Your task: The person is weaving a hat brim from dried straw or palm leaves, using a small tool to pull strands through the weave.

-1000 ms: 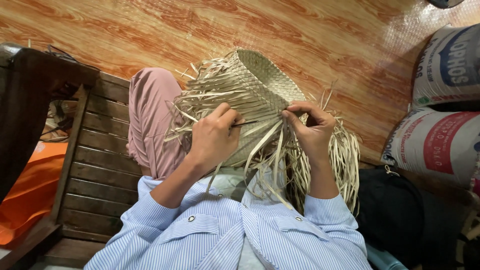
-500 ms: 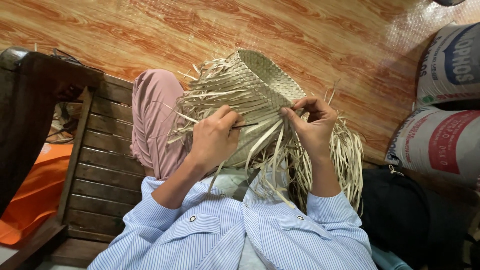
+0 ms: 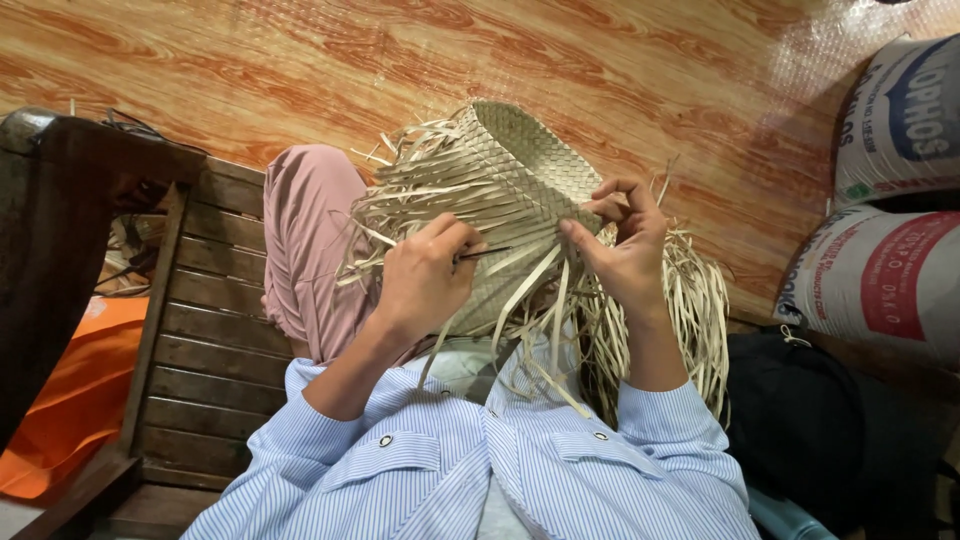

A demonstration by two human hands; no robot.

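At the centre of the frame we see one half-woven basket (image 3: 510, 190) of pale flat strips, resting on the person's lap against a pink trouser leg (image 3: 305, 250). Its closed, tightly plaited end points to the upper middle; its open end trails many loose strips (image 3: 650, 330) down and to the right, too many for us to count.

The left hand (image 3: 425, 280) is closed around a few strips at the basket's lower left edge, thumb and fingers pinching them. The right hand (image 3: 625, 250) sits at the right edge of the weave, fingers curled and pinching a strip end against the plaited wall.

We judge the basket light and springy: the woven part should hold its shape but give under a squeeze, while the loose strips look thin, bendy and apt to crease or split if folded hard. The smooth strips may slide from a slack pinch. We would hold it at the woven edge, close to where the strips leave the weave, not by the free ends.

Counted: one basket, two hands, two printed sacks (image 3: 880, 220) at right, one wooden bench (image 3: 200, 350) at left, one dark bag (image 3: 810, 420) lower right, one orange cloth (image 3: 70, 400) lower left.
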